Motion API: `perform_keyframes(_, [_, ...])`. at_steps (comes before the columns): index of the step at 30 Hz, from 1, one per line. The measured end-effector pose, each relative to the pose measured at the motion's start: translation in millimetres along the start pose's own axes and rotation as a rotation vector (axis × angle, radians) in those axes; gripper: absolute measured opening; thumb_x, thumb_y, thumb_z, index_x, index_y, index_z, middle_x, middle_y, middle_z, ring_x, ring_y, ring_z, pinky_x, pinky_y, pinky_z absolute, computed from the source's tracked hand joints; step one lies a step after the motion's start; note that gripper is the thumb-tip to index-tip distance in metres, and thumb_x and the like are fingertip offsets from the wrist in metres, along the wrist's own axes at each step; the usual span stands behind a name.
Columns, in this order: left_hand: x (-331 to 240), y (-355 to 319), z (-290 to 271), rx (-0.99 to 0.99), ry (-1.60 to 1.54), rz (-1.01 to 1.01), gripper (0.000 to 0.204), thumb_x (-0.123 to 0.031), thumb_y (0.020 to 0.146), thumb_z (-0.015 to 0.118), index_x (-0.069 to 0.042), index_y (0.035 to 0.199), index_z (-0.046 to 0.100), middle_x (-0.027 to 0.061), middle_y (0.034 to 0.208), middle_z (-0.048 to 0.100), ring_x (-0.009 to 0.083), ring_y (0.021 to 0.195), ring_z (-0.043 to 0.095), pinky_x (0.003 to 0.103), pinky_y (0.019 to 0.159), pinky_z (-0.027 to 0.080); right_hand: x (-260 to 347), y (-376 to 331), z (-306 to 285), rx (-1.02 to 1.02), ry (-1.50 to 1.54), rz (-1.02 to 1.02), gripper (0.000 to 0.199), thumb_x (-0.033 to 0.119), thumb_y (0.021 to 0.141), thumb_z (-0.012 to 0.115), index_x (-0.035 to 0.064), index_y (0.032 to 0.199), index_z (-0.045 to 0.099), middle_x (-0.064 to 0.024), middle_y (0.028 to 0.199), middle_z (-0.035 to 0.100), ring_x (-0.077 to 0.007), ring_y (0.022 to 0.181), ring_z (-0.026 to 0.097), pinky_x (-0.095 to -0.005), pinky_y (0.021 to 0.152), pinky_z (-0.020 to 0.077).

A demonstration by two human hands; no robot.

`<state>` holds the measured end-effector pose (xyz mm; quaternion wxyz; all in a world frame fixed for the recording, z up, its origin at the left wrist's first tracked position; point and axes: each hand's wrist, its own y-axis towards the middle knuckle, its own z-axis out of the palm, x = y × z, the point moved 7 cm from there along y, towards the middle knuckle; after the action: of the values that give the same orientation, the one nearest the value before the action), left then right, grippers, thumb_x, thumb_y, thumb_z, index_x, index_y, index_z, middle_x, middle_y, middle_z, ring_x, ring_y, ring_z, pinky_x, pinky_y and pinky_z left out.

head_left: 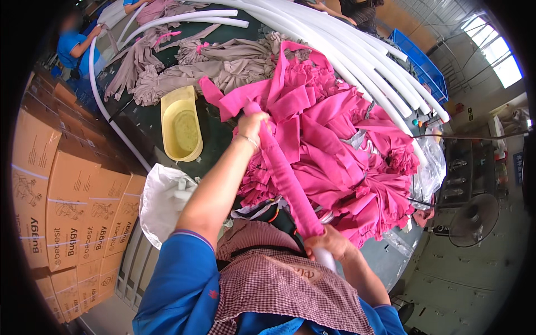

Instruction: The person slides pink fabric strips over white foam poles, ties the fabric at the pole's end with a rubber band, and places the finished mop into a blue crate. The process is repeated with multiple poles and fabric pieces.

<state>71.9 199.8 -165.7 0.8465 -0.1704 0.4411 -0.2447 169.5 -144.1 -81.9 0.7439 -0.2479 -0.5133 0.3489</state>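
1. The hands come first: the left hand (252, 124) is closed around the top of a pink sleeve (287, 178), bunching the cloth where it meets the heap; the right hand (329, 243) is clenched on the lower end, close to the chest, where a white tube (324, 258) pokes out. The two grips keep the sleeve stretched along the tube, probably so the fabric slides over it.
2. The surface (215, 139), dark green, carries everything within arm's reach.
3. A pink pile (346, 139) of the same cloth lies just behind the left hand, touching the sleeve's upper end, so the next piece sits close.
4. White tubes (357, 56) lie in a long bundle along the far side, beside the pink pile.
5. A beige pile (184, 70) sits further left, apart from the pink.
6. Cartons (67, 190) are stacked along the left edge.
7. A white bag (162, 201) hangs open at the near edge.
8. A yellow tub (181, 123) rests left of the left hand.
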Motion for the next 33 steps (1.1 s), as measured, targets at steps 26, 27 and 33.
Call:
perform_keyframes(26, [84,57,-35,-0.368,0.765,0.253,0.023,-0.013,0.065,0.067,0.008,0.074,0.064,0.0156,0.068,0.065,0.0268,0.061,0.065,0.041,0.056,0.048,-69,13,16,-0.171,0.029,0.099,0.022,0.011,0.076,0.073,0.0007,0.089,0.059,-0.0070,0.072,0.064,-0.0161,0.061,0.063,-0.0311,0.055,0.0507])
perform_keyframes(27, [91,62,-38,-0.348,0.750,0.243,0.022,-0.011,0.065,0.066,0.008,0.075,0.064,0.0149,0.069,0.066,0.0258,0.061,0.065,0.040,0.056,0.048,-90,-16,17,-0.120,-0.104,0.076,0.018,0.005,0.075,0.070,0.0014,0.088,0.058,-0.0038,0.069,0.060,-0.0140,0.061,0.061,-0.0300,0.054,0.0500])
perform_keyframes(33, [77,26,-8,-0.067,0.258,-0.040,0.032,-0.024,0.076,0.077,-0.001,0.093,0.062,0.0102,0.079,0.065,0.0224,0.062,0.064,0.037,0.055,0.052,-108,-47,26,-0.409,-0.096,0.179,0.021,0.006,0.074,0.072,-0.0008,0.088,0.058,-0.0063,0.073,0.063,-0.0147,0.065,0.064,-0.0307,0.060,0.0525])
